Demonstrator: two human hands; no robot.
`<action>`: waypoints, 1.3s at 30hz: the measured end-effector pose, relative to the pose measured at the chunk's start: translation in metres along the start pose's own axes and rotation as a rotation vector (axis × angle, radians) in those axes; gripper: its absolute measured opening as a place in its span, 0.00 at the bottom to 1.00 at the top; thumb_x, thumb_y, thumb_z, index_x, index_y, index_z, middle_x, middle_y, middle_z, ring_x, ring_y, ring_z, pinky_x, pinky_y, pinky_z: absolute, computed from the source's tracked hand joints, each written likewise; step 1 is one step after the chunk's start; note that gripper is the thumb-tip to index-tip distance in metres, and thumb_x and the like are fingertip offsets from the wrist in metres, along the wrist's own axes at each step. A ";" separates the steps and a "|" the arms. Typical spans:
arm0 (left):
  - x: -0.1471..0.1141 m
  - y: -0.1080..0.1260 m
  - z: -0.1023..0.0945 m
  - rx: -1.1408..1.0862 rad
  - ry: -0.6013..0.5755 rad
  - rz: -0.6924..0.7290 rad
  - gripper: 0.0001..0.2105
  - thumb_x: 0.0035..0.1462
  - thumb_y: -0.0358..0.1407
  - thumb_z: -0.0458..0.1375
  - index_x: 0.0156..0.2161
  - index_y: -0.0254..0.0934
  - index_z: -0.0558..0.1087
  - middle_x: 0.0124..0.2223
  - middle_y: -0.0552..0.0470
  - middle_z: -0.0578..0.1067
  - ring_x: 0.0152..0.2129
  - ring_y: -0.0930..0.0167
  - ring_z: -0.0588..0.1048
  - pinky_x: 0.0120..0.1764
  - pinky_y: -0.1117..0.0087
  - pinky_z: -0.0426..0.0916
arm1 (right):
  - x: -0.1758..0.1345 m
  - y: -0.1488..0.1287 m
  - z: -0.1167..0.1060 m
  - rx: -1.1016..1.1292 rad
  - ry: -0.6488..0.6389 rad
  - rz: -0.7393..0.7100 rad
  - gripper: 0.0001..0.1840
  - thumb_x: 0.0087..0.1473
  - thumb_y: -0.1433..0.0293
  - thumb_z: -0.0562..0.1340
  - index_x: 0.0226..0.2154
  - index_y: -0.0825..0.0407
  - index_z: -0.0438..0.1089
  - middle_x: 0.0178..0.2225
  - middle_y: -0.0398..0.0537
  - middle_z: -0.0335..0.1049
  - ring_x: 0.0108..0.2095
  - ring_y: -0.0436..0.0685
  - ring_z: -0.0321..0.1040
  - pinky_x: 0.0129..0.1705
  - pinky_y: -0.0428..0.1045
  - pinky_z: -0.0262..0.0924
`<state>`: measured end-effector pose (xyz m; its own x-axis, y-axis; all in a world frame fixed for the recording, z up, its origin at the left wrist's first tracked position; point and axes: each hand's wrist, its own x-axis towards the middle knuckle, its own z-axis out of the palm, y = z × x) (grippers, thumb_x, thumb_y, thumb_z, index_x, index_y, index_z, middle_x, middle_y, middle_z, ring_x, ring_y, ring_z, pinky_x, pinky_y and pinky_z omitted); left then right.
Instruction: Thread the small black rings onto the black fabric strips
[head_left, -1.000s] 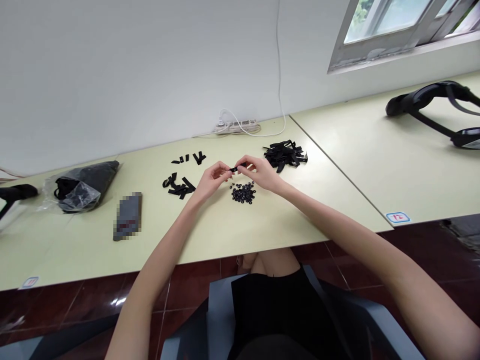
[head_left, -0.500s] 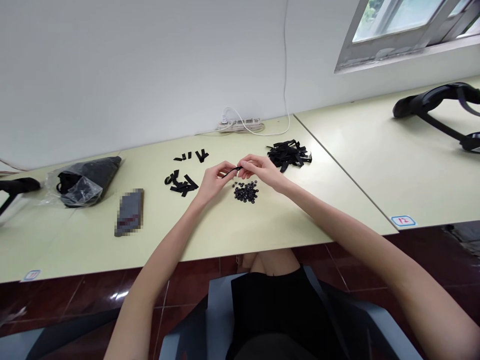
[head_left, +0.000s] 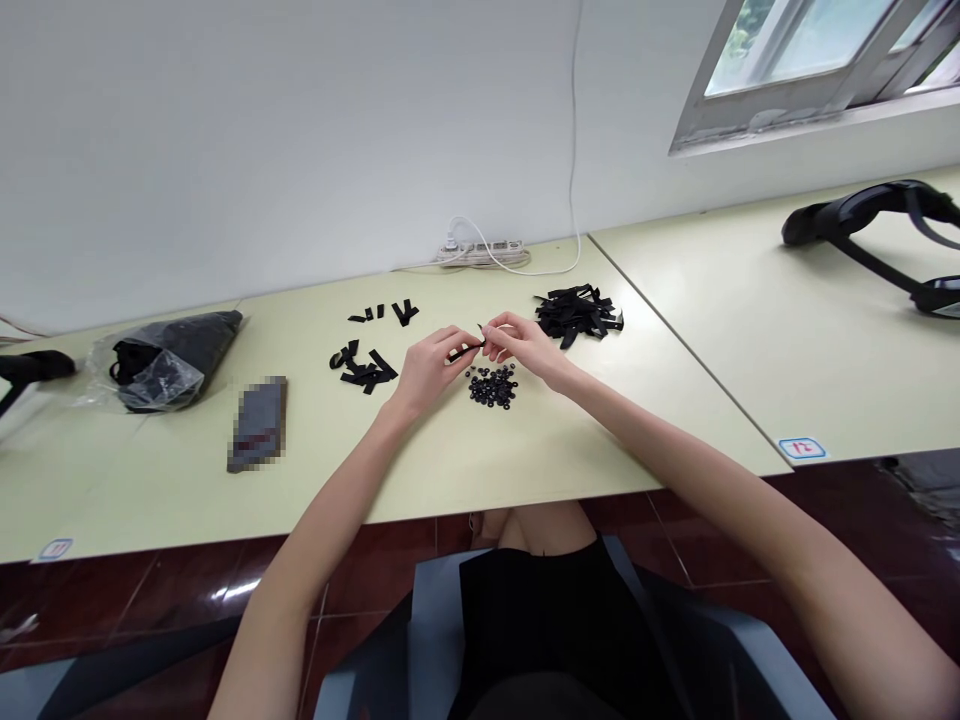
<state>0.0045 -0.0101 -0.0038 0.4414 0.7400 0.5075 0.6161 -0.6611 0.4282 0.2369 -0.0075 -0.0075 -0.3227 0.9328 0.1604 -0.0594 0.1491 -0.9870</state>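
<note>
2 bare hands work above a pale desk (head_left: pixel 540 450). The left hand (head_left: pixel 429 370) pinches 1 short black strip (head_left: pixel 463 352), thumb and fingers drawn narrow upon it; the right hand (head_left: pixel 526 352) grips its other end with closely gathered fingertips. The strip lies between the hands, just beyond a heap of small black rings (head_left: pixel 493 388). Its long axis runs mainly side to side, the left end slanting toward the person and the right end away. (A small dark tip rises beside the right fingertips; whether it belongs to the same strip cannot be told.) Right of the hands, a pile of black strips (head_left: pixel 576 312) points in mixed directions; left, a looser group of strips (head_left: pixel 367 373) lies similarly scattered.
</note>
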 end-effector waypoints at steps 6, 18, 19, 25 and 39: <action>-0.001 -0.001 0.000 0.045 -0.027 0.015 0.10 0.77 0.41 0.59 0.50 0.46 0.83 0.51 0.48 0.85 0.43 0.63 0.83 0.44 0.64 0.73 | -0.002 0.003 0.003 -0.002 0.028 0.011 0.22 0.59 0.50 0.78 0.42 0.45 0.73 0.37 0.45 0.81 0.38 0.56 0.77 0.45 0.55 0.75; 0.001 0.006 -0.002 -0.140 0.033 -0.068 0.11 0.78 0.45 0.59 0.49 0.44 0.83 0.50 0.48 0.84 0.41 0.66 0.81 0.41 0.65 0.75 | 0.001 0.001 -0.006 -0.071 0.142 -0.098 0.18 0.56 0.58 0.76 0.46 0.44 0.75 0.35 0.41 0.76 0.40 0.58 0.77 0.47 0.55 0.71; 0.002 0.007 -0.001 -0.182 0.033 -0.085 0.12 0.77 0.46 0.60 0.50 0.44 0.82 0.51 0.48 0.84 0.43 0.65 0.82 0.43 0.65 0.75 | 0.001 0.002 -0.006 -0.057 0.141 -0.116 0.19 0.55 0.58 0.77 0.45 0.45 0.75 0.37 0.42 0.78 0.41 0.58 0.78 0.49 0.56 0.72; 0.005 0.009 0.003 -0.384 -0.033 -0.175 0.16 0.72 0.51 0.66 0.53 0.43 0.79 0.56 0.47 0.84 0.50 0.63 0.82 0.55 0.61 0.76 | 0.002 0.003 0.000 -0.039 0.068 -0.161 0.12 0.57 0.57 0.76 0.38 0.47 0.83 0.43 0.50 0.85 0.46 0.63 0.83 0.56 0.61 0.76; 0.005 0.005 0.003 -0.504 -0.077 -0.234 0.16 0.73 0.52 0.64 0.45 0.41 0.78 0.42 0.50 0.82 0.42 0.64 0.81 0.52 0.62 0.73 | -0.001 0.001 0.000 -0.394 0.237 -0.404 0.06 0.66 0.65 0.66 0.45 0.46 0.73 0.49 0.52 0.79 0.46 0.62 0.76 0.54 0.59 0.73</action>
<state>0.0120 -0.0094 -0.0009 0.3883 0.8684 0.3084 0.3236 -0.4419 0.8367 0.2371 -0.0080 -0.0084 -0.1258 0.8183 0.5609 0.2351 0.5738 -0.7845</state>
